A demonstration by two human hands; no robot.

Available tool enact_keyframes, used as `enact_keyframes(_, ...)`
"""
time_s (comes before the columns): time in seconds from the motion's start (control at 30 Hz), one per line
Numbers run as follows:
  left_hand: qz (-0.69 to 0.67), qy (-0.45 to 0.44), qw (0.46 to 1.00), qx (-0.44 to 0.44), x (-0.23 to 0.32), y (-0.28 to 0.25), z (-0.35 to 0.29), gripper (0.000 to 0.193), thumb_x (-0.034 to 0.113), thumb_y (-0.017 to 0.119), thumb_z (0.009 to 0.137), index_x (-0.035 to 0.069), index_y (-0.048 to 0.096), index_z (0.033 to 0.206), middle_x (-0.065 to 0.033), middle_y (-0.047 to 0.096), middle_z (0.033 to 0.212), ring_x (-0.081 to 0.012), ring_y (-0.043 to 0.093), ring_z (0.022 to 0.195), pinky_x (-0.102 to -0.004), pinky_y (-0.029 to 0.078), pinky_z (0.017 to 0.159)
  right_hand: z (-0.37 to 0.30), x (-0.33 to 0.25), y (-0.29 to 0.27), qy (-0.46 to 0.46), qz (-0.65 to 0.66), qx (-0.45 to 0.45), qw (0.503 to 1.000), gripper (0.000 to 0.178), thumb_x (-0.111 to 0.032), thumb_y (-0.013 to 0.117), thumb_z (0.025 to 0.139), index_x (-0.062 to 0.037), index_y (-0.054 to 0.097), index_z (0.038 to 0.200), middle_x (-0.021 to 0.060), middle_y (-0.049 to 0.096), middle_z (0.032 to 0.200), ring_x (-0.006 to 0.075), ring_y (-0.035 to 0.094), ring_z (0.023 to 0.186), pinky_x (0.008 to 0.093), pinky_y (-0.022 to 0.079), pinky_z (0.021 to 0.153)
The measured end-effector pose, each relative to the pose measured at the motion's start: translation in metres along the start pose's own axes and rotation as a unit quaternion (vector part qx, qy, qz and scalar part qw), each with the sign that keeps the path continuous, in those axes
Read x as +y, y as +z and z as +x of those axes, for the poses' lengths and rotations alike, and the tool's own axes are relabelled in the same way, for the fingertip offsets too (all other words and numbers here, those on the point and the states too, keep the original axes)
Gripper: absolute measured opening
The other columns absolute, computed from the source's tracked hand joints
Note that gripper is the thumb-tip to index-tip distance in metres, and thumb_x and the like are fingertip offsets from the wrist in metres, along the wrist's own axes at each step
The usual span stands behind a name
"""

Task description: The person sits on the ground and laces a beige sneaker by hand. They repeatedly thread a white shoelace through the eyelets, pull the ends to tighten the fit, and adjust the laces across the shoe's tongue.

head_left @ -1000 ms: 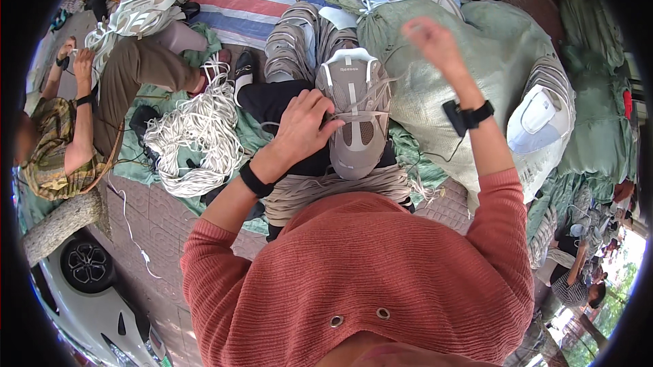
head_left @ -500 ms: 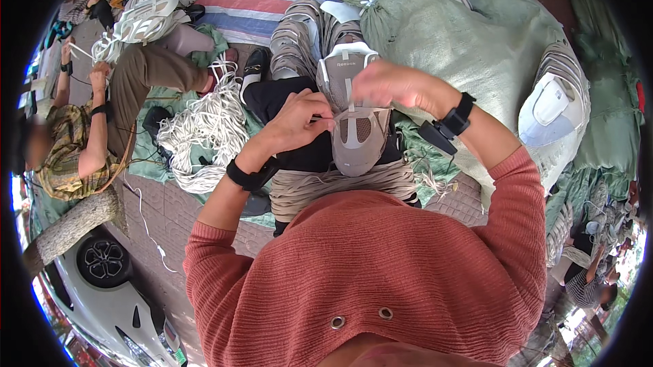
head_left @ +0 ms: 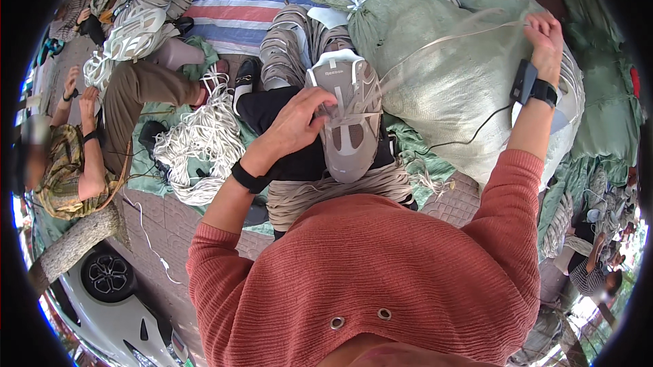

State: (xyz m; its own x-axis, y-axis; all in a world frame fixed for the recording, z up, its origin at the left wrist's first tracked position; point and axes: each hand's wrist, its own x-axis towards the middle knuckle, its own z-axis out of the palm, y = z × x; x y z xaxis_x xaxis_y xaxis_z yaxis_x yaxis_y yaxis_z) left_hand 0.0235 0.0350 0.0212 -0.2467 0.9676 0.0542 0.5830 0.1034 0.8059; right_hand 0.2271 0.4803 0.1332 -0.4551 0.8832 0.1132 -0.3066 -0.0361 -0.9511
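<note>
A grey-beige shoe upper (head_left: 348,88) with white trim rests on my lap, its toe toward me. My left hand (head_left: 292,122) is closed at the left side of its lacing area, thumb and index finger pinching there; the fingertips are partly blurred. Far out to the right, my right hand (head_left: 543,35) is raised above the pale green sack, its fingers closed round the end of a pale shoelace (head_left: 442,39). That lace stretches, blurred, from the lacing area of the upper up to my right hand. Both wrists wear black bands.
A bundle of beige laces (head_left: 333,190) lies across my lap. Left of me is a heap of white laces (head_left: 204,149), and beyond it a seated person (head_left: 68,163). Stacked shoe uppers (head_left: 284,47) stand ahead, beside a bulging sack (head_left: 435,88). A striped sheet (head_left: 238,0) lies behind.
My right hand has swung from beside the shoe upper far out to the right, drawing the lace long. My left hand stays at the upper, shifted slightly.
</note>
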Motion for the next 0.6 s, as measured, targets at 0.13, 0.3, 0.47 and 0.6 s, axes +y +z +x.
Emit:
enact_keyframes(0.13, 0.140, -0.010, 0.990, 0.011, 0.008, 0.008, 0.013, 0.029, 0.011, 0.075, 0.076, 0.011, 0.059, 0.100, -0.0067, 0.057, 0.092, -0.0260, 0.058, 0.086, -0.0362, 0.042, 0.080, 0.011, -0.008, -0.036, 0.117, 0.158, -0.050, 0.979, 0.025, -0.009, 0.053, 0.093, -0.0108, 0.050, 0.068, -0.0082, 0.032, 0.054, 0.0034, 0.027, 0.046, 0.0229, 0.024, 0.048)
enact_keyframes(0.3, 0.178, 0.049, 0.982, 0.027, 0.015, 0.009, 0.015, 0.037, 0.032, 0.079, 0.072, 0.012, 0.060, 0.097, -0.0047, 0.054, 0.092, -0.0252, 0.056, 0.089, -0.0378, 0.038, 0.077, -0.081, 0.042, 0.018, 0.162, -0.193, -0.161, 0.954, 0.015, -0.023, 0.061, 0.094, -0.0135, 0.073, 0.091, -0.0098, 0.042, 0.055, 0.0023, 0.030, 0.048, 0.0215, 0.021, 0.044)
enact_keyframes(0.47, 0.232, 0.097, 0.967, 0.043, 0.038, 0.018, 0.006, 0.054, 0.046, 0.081, 0.066, 0.009, 0.059, 0.099, -0.0058, 0.054, 0.099, -0.0277, 0.053, 0.093, -0.0399, 0.038, 0.082, -0.179, 0.078, 0.051, 0.308, -0.248, -0.275, 0.876, 0.020, -0.018, 0.060, 0.093, -0.0107, 0.073, 0.107, -0.0061, 0.061, 0.080, 0.0025, 0.043, 0.064, 0.0176, 0.033, 0.057)
enact_keyframes(0.6, 0.235, 0.068, 0.969, 0.039, 0.027, 0.030, -0.001, 0.037, 0.029, 0.076, 0.075, 0.007, 0.056, 0.097, -0.0067, 0.054, 0.096, -0.0280, 0.054, 0.089, -0.0378, 0.038, 0.081, -0.213, 0.095, 0.037, 0.324, -0.202, -0.290, 0.877, 0.024, -0.014, 0.058, 0.094, -0.0089, 0.070, 0.115, -0.0006, 0.068, 0.085, 0.0049, 0.049, 0.070, 0.0205, 0.040, 0.066)
